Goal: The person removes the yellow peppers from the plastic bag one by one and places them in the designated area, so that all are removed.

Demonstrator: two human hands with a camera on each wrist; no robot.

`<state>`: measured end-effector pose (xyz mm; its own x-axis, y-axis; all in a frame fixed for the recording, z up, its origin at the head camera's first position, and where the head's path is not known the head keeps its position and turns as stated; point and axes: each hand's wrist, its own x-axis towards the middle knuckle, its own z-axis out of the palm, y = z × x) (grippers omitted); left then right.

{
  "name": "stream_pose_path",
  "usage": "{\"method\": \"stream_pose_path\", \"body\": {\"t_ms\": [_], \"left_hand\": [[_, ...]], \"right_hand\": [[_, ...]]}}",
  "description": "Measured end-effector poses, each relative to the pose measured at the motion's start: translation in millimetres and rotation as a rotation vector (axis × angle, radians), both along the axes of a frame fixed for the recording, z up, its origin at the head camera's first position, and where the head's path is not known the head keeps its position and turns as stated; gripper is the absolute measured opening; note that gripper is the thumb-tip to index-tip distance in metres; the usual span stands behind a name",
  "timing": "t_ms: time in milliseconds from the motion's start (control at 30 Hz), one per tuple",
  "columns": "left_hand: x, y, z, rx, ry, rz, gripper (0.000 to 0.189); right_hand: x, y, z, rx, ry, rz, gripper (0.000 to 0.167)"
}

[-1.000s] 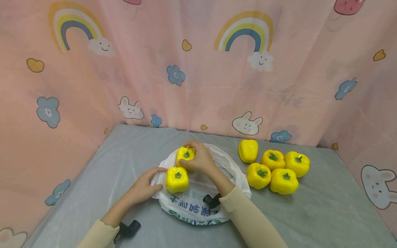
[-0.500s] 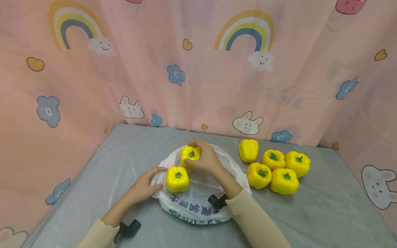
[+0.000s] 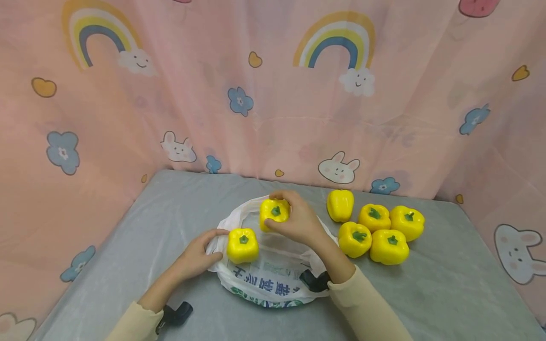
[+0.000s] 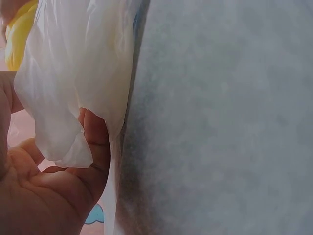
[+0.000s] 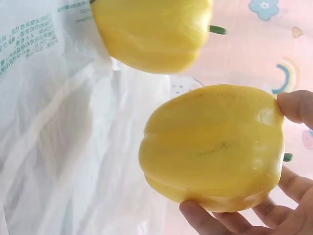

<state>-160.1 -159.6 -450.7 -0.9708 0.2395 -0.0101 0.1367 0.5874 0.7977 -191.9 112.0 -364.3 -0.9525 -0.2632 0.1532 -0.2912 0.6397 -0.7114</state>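
My right hand (image 3: 298,219) grips a yellow bell pepper (image 3: 274,215) over the far part of a white plastic bag (image 3: 294,298). In the right wrist view, the thumb and fingertips (image 5: 195,215) spread around the held pepper (image 5: 215,147), its green stem toward the palm. A second bell pepper (image 3: 242,251) sits upright at the bag's left side, stem up. My left hand (image 3: 197,253) holds the bag's left rim beside that pepper. In the left wrist view, curled fingers (image 4: 95,147) hold the crumpled plastic (image 4: 78,98).
Several more yellow bell peppers (image 3: 389,247) stand clustered on the grey tablecloth (image 3: 443,279) right of the bag; one pepper (image 3: 340,206) at the back lies on its side. A pink patterned curtain (image 3: 281,128) closes off the back and sides.
My right hand has moved rightward with its bell pepper, away from the second pepper and across the bag's opening. The left hand and the second pepper stay in place.
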Motion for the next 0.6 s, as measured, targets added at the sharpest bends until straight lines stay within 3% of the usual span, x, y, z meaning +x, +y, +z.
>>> {"method": "stream_pose_path", "body": {"t_ms": [600], "left_hand": [[0.6, 0.5, 0.3, -0.012, -0.032, 0.014, 0.048]], "right_hand": [[22.0, 53.7, 25.8, -0.051, 0.065, 0.000, 0.054]]}}
